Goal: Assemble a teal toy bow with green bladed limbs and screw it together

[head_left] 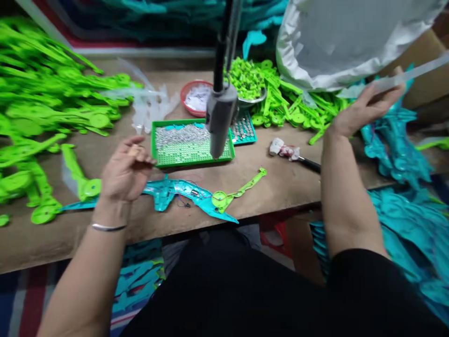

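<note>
My left hand (128, 169) is over the bench with its fingers curled in; whatever they may hold is too small to make out. Below it lies a long turquoise plastic shell (168, 189) with thin wires and a small metal part inside. A lime-green jointed arm (242, 189) is attached near the shell's right end, its round disc lying on the turquoise part. Raised at the right, my right hand (368, 105) grips a translucent plastic strip (426, 68), which sticks out on both sides of the fingers. Another green arm piece (79, 175) rests left of my left hand.
A powered screwdriver (220, 117) hangs over a green tray (192, 161) of screws. Behind are a red basket (185, 103) and green parts (245, 77). A hammer (286, 150) with a wrapped head lies right. Green pieces (42, 103) pile left, turquoise shells (400, 140) right.
</note>
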A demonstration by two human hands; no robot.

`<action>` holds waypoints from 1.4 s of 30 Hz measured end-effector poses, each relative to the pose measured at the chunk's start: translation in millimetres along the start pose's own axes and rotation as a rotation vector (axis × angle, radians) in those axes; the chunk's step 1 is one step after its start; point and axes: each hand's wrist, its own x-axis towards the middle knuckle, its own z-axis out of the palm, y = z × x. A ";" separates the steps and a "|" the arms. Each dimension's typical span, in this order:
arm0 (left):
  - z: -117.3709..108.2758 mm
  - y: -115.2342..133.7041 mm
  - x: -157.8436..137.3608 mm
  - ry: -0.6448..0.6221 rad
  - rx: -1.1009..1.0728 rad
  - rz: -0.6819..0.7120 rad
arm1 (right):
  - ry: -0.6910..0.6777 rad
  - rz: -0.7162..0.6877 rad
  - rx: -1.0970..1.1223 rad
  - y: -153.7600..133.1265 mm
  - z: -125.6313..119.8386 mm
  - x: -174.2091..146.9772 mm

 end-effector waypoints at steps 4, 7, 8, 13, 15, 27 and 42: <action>6.9 11.8 -18.3 0.137 -0.012 0.026 | 0.102 0.007 0.262 -49.7 -8.4 -73.9; 18.8 24.4 -47.0 0.154 0.055 0.066 | -0.245 0.274 0.354 -85.4 -31.0 -133.9; 22.8 28.0 -58.3 0.152 0.071 0.061 | -0.373 0.366 0.323 -93.2 -40.7 -148.6; 46.0 22.2 -105.4 -0.159 0.203 0.095 | -0.721 0.887 0.334 -97.5 -76.1 -185.3; 61.3 8.8 -113.4 -0.369 0.361 0.329 | -0.726 1.040 0.367 -91.9 -79.7 -194.3; 109.4 -47.7 -111.6 -0.355 0.864 0.783 | -0.726 1.298 0.422 -91.7 -69.9 -240.0; 105.3 -61.6 -112.6 -0.336 0.776 0.787 | -0.757 1.306 0.387 -95.6 -62.2 -249.4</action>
